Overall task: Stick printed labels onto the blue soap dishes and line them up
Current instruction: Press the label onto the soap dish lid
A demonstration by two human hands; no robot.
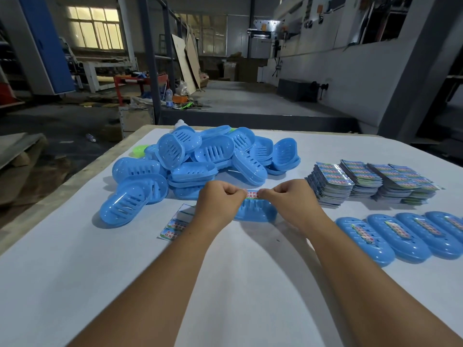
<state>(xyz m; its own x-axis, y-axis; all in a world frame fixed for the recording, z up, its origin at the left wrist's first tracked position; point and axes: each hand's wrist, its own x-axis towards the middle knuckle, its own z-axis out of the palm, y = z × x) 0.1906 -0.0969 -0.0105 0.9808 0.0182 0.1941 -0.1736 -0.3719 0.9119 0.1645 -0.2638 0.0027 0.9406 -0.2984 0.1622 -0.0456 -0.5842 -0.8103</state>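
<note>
White table bare near front edge

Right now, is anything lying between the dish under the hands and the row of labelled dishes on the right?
Nothing visible. The soap dish sits beneath the label, which both hands hold, and bare table separates it from the labelled row. The right forearm crosses above that gap.
</note>
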